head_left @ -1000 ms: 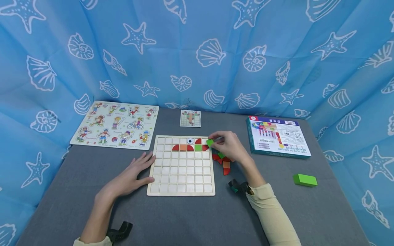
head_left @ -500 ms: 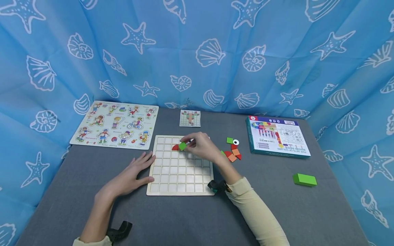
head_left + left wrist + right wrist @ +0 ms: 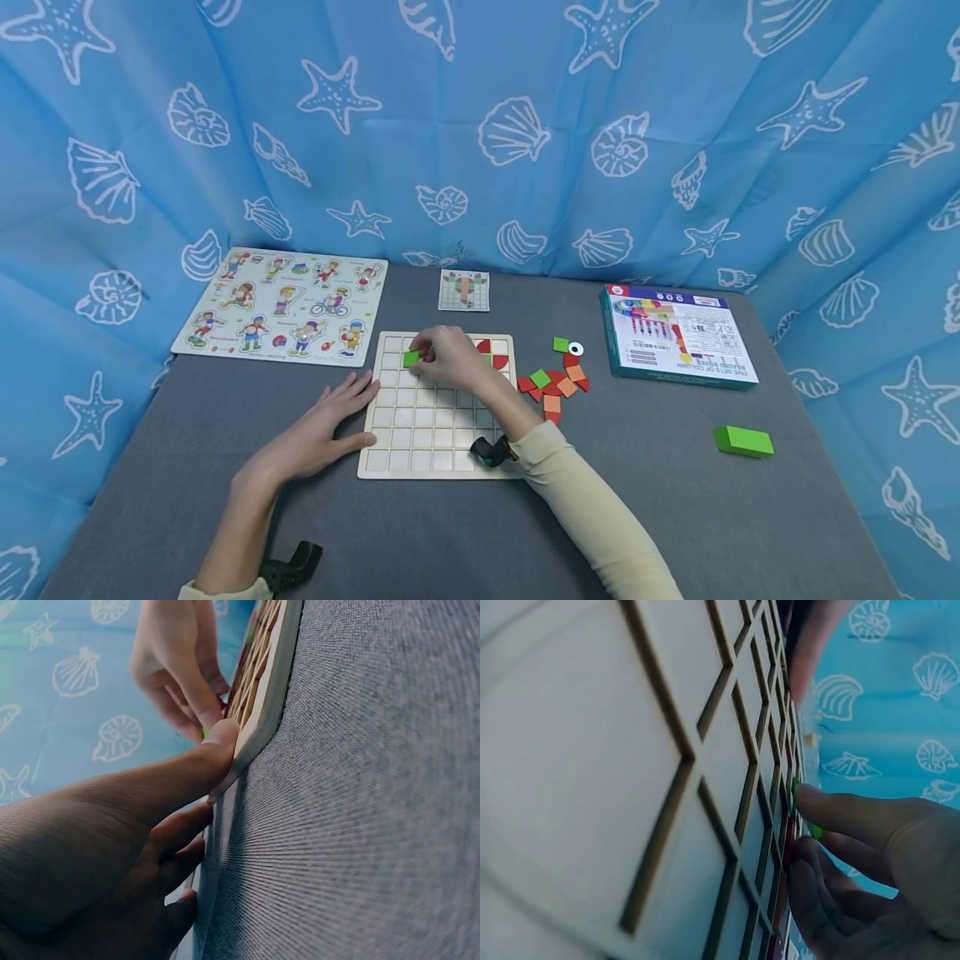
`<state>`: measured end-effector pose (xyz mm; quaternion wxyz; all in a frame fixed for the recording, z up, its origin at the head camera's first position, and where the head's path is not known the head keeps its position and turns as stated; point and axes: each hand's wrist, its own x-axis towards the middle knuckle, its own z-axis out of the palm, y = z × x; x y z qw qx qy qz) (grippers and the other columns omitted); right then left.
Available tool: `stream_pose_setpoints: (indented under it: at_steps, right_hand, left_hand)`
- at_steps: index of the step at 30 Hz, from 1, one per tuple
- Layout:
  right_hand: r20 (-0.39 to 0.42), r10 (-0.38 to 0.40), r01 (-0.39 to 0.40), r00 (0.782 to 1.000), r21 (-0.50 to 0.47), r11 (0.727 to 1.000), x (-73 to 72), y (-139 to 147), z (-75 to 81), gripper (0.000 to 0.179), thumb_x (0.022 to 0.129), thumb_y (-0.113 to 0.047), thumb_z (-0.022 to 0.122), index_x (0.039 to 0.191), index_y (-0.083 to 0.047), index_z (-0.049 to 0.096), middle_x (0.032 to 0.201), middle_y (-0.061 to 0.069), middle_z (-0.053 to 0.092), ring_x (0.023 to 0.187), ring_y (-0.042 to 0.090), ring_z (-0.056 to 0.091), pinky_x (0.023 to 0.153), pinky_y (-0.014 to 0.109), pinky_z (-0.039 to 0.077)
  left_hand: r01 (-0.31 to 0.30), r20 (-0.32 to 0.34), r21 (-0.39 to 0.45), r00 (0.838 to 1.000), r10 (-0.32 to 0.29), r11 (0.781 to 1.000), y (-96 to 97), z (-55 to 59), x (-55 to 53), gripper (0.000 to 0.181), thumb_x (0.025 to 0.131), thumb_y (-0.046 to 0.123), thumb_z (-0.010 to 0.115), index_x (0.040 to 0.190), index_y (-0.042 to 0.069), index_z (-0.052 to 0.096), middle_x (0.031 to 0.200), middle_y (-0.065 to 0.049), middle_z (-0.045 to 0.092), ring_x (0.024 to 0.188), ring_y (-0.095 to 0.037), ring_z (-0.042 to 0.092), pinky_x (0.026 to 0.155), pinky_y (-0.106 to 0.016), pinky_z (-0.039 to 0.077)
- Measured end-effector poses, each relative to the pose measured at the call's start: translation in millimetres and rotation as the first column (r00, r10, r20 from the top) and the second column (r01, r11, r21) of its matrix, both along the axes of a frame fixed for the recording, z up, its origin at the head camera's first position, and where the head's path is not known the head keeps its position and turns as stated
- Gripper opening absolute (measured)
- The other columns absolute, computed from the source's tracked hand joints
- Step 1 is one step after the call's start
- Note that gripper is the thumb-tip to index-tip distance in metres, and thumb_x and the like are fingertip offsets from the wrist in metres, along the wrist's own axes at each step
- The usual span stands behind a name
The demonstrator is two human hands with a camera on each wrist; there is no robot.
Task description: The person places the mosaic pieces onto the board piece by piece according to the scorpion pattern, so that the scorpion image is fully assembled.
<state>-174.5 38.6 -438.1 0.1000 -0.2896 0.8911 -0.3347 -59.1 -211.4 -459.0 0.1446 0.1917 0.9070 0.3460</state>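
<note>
At your far left, a pale, flat picture board (image 3: 281, 304) with small sports figures lies on the grey cloth-covered table (image 3: 375, 533). Next comes your left hand (image 3: 322, 425), its fingers spread, resting against the left edge of the cream wooden grid board (image 3: 423, 417), with your thumb on the rim. Your right hand (image 3: 453, 358) pinches a small green square tile (image 3: 411, 358) between thumb and fingers, over the grid's second column from the left, second row from the top; you can't tell whether it is seated. Beyond the grid, a small square pattern card (image 3: 463, 290) lies flat. Right of your right hand, a red curved-edge tile (image 3: 501, 362) sits near the grid's upper right corner. Just beside the grid is a loose scatter of red, orange and green tiles (image 3: 553, 385). Farther right lie a flat teal-edged printed box (image 3: 678, 335) and, nearer you, a bright green rectangular block (image 3: 744, 441).
</note>
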Motion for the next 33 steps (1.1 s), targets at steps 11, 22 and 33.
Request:
stream_pose_setpoints:
  at_steps: [11,22,33]
  right_hand:
    - [-0.008,0.025,-0.025,1.000,0.059,0.998,1.4,-7.4,1.0,0.024,0.095,-0.007,0.082,0.117,0.002,0.080,0.112,0.018,0.077,0.100,0.026,0.075,0.091,0.038,0.064]
    - [0.050,0.001,0.000,0.999,-0.035,0.999,7.1,27.3,5.1,0.025,0.098,-0.008,0.080,0.122,0.000,0.080,0.108,0.016,0.075,0.089,0.020,0.071,0.080,0.029,0.059]
    - [0.042,-0.156,0.159,0.987,-0.065,0.985,15.8,102.3,10.2,0.019,0.097,-0.007,0.079,0.115,0.001,0.080,0.106,0.015,0.080,0.088,0.019,0.073,0.080,0.031,0.062]
  left_hand:
    - [-0.002,0.008,0.001,1.000,0.002,1.000,-0.3,0.9,-0.4,0.082,0.102,0.033,0.077,0.168,0.004,0.038,0.180,-0.023,0.025,0.167,-0.054,0.015,0.129,-0.082,0.010]
    - [-0.010,0.006,0.002,1.000,0.010,1.000,1.0,0.3,-0.6,0.083,0.101,0.036,0.077,0.168,0.005,0.039,0.179,-0.023,0.026,0.167,-0.054,0.016,0.129,-0.082,0.010]
    - [-0.001,-0.021,0.055,1.000,0.003,0.998,-1.8,-7.3,-0.9,0.085,0.099,0.038,0.079,0.168,0.007,0.040,0.179,-0.024,0.026,0.167,-0.054,0.015,0.127,-0.084,0.009]
